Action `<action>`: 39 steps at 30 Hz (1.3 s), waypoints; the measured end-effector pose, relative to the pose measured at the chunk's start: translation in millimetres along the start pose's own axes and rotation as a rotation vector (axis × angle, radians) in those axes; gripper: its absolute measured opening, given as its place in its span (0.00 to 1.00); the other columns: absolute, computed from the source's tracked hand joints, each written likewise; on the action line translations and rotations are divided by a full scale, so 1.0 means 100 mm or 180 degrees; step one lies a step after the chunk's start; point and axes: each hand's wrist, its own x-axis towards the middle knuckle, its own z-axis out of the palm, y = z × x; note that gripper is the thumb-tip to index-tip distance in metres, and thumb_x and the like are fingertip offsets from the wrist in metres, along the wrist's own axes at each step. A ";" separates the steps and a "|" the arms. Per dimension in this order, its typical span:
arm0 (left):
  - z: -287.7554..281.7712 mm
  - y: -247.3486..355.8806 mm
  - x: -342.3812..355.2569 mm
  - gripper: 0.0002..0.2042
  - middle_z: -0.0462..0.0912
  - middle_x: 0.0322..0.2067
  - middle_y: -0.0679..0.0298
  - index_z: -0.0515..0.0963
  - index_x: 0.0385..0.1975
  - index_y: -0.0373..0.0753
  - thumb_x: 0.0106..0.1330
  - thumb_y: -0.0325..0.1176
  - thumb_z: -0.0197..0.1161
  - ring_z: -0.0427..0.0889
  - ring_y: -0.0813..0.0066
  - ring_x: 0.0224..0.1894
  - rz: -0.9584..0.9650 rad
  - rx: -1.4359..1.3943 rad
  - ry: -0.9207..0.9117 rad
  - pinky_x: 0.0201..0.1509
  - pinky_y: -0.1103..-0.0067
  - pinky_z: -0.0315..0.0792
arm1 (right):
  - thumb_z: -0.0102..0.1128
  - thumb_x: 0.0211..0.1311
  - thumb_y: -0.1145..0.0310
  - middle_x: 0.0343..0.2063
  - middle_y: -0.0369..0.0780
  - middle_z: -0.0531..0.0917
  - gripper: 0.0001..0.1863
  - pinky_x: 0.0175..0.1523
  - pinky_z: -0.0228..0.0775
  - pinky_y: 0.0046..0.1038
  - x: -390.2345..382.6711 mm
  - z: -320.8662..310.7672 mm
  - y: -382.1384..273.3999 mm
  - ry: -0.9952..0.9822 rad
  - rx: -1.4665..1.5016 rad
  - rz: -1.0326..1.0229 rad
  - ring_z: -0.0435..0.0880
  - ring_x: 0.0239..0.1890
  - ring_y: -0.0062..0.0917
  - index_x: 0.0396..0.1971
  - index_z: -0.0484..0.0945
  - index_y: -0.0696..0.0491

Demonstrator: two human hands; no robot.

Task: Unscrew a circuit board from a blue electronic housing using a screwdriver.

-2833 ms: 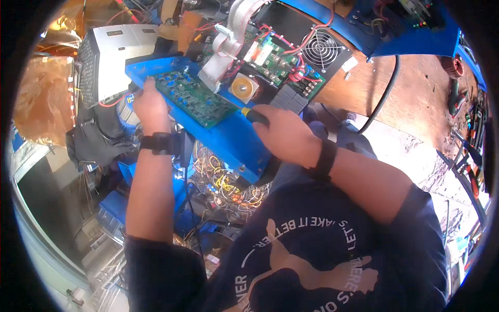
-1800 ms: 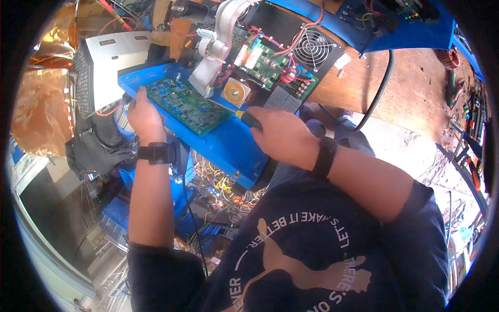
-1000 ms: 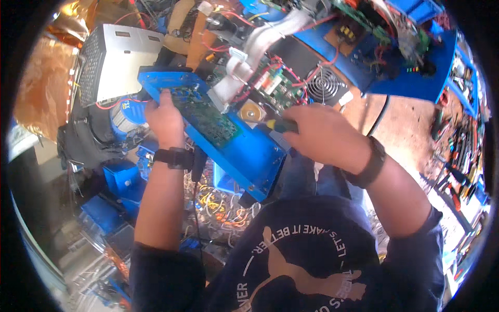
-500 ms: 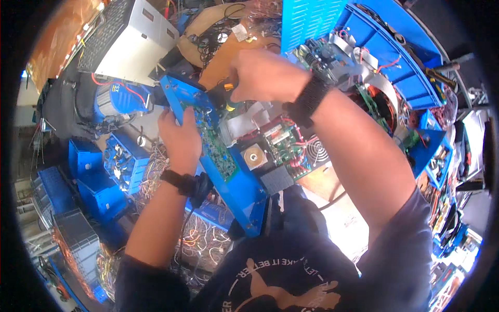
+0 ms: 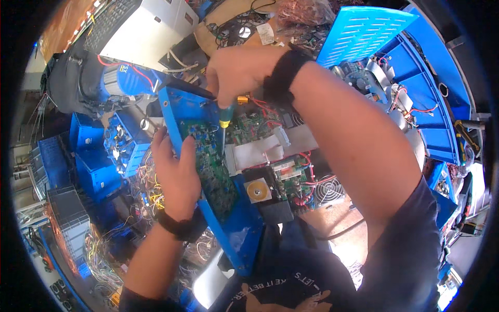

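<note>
My left hand (image 5: 175,177) grips the near edge of a blue metal panel (image 5: 239,248) carrying a green circuit board (image 5: 210,179). My right hand (image 5: 241,75) is closed around a screwdriver (image 5: 225,122) with a dark and yellow handle, its shaft pointing down at the board beside a grey ribbon cable (image 5: 260,151). Whether the tip touches anything is too small to tell. Beside the panel lie further wired boards, a yellow-centred coil (image 5: 258,191) and a fan grille (image 5: 328,191).
Blue bins (image 5: 96,169) and tangled wires (image 5: 156,192) are at the left. A white cabinet (image 5: 150,31) stands at upper left. A blue vented cover (image 5: 364,36) and an opened blue casing (image 5: 426,104) with boards are at upper right, with dark cable below.
My right hand has moved up and left to the board's upper end, with the screwdriver now pointing down. The view has turned; the blue panel appears steeper, still held by my left hand.
</note>
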 end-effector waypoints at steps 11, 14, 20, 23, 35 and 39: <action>-0.03 0.02 0.01 0.18 0.67 0.59 0.47 0.76 0.48 0.28 0.66 0.36 0.58 0.69 0.55 0.60 -0.0125 0.0047 -0.0033 0.63 0.68 0.63 | 0.70 0.51 0.60 0.20 0.42 0.80 0.15 0.26 0.71 0.33 0.29 0.07 0.09 -0.0084 0.1526 0.0714 0.78 0.21 0.28 0.24 0.82 0.59; -0.05 0.00 0.02 0.18 0.67 0.60 0.47 0.76 0.48 0.29 0.66 0.36 0.58 0.69 0.55 0.60 -0.0018 -0.0007 -0.0088 0.62 0.68 0.64 | 0.68 0.51 0.63 0.19 0.43 0.80 0.14 0.24 0.71 0.31 0.32 0.08 0.06 -0.0252 0.1707 0.0764 0.78 0.20 0.29 0.24 0.81 0.61; -0.06 -0.04 0.02 0.18 0.68 0.59 0.46 0.77 0.47 0.29 0.66 0.39 0.59 0.69 0.52 0.60 0.0025 -0.0021 -0.0055 0.63 0.67 0.63 | 0.60 0.42 0.63 0.15 0.44 0.79 0.14 0.24 0.70 0.36 -0.10 -0.06 -0.25 0.1044 0.0577 0.0256 0.78 0.18 0.30 0.14 0.78 0.60; -0.03 -0.06 0.04 0.18 0.70 0.56 0.45 0.77 0.46 0.30 0.65 0.40 0.59 0.69 0.50 0.59 0.0152 0.0087 -0.0055 0.63 0.66 0.62 | 0.60 0.40 0.64 0.20 0.51 0.81 0.13 0.28 0.72 0.38 -0.44 -0.05 -0.43 0.1339 -0.0095 -0.0114 0.82 0.22 0.38 0.19 0.82 0.60; -0.01 -0.11 0.10 0.18 0.78 0.36 0.46 0.77 0.39 0.26 0.66 0.40 0.57 0.77 0.55 0.38 0.0179 -0.0204 -0.0222 0.45 0.65 0.68 | 0.58 0.51 0.80 0.41 0.45 0.82 0.12 0.49 0.73 0.36 -2.18 1.38 -1.11 0.2128 0.1139 0.0466 0.80 0.47 0.42 0.37 0.79 0.55; 0.01 -0.15 0.18 0.19 0.78 0.26 0.54 0.77 0.36 0.27 0.66 0.42 0.57 0.76 0.63 0.29 -0.0090 -0.0133 -0.0258 0.37 0.68 0.69 | 0.58 0.50 0.83 0.47 0.44 0.81 0.13 0.52 0.73 0.37 -2.27 1.85 -1.20 0.2493 0.1163 0.0488 0.80 0.49 0.43 0.37 0.79 0.56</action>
